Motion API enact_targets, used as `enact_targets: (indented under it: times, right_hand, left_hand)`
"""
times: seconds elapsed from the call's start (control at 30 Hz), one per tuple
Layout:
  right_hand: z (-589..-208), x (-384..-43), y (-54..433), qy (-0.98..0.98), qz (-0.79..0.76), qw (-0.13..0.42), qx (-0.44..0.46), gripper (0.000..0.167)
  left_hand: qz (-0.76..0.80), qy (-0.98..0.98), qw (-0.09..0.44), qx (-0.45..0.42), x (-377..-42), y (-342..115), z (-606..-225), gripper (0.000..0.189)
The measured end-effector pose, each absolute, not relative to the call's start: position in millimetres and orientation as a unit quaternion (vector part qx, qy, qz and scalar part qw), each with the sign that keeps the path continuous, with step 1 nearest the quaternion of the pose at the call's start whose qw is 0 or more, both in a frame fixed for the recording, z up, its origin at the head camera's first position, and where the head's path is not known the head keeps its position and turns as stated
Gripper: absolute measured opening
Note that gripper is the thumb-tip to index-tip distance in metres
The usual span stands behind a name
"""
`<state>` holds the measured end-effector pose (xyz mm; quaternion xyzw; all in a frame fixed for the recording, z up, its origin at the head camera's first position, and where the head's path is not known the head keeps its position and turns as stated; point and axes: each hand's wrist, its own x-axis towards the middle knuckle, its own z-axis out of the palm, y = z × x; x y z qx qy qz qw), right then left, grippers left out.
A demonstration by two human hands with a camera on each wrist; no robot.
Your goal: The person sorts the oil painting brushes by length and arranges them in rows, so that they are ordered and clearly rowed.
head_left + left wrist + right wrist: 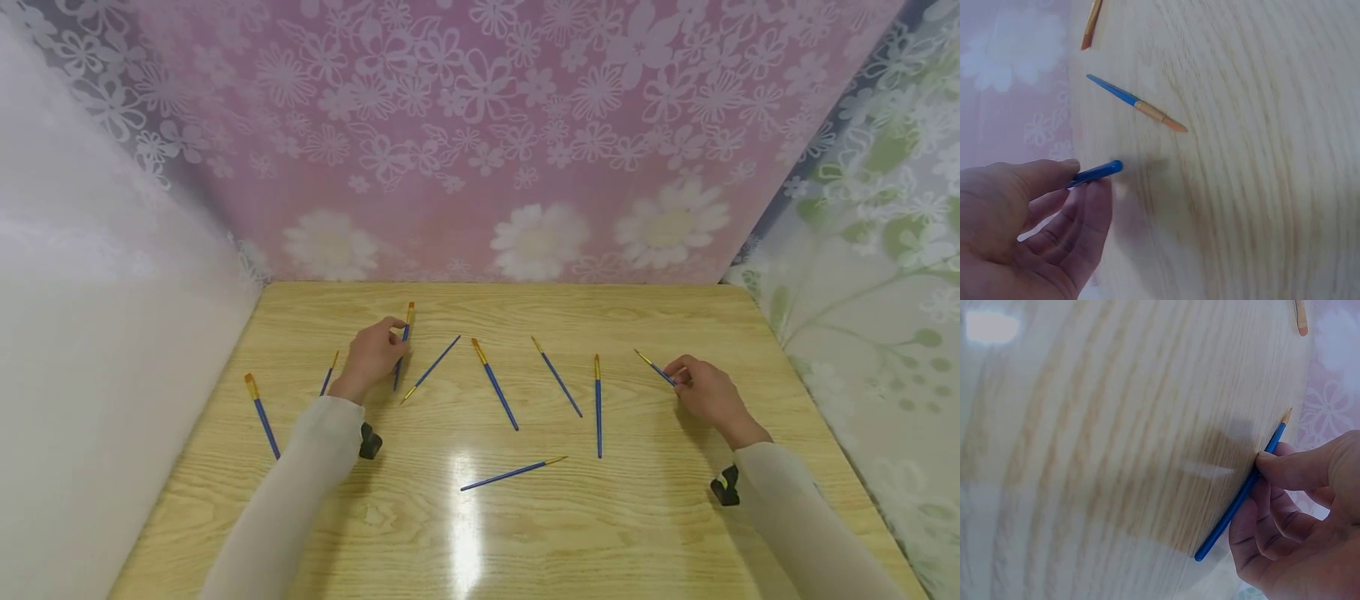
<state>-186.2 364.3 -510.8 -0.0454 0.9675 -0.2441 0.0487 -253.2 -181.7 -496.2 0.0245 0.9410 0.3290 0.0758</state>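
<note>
Blue-handled paintbrushes (496, 386) on wood-grain table (600, 533)

The left hand (372, 354) hides the bristles of the left-hand brush (1102, 170) in its wrist view, the right hand (711, 394) covers the right-hand brush (655, 367) at its handle end in the head view, and top edges crop one brush (1092, 25) in the left wrist view, another brush (1300, 317) in the right.

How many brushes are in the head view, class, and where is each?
9: one brush in the left hand, one brush in the right hand, two brushes left of the left hand, four brushes between the hands, one brush below these four. The sleeves may hide more.
</note>
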Motion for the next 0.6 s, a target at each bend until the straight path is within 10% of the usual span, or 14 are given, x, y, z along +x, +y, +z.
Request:
enact_targets:
  times: [0.6]
  right_hand:
    - [-515.7,-188.5,366.8,0.968,-0.243,0.052,-0.043,0.021]
  left_hand:
    - [0.318,0.946,0.062,-0.014,-275.8,-160.6,-510.6,0.046]
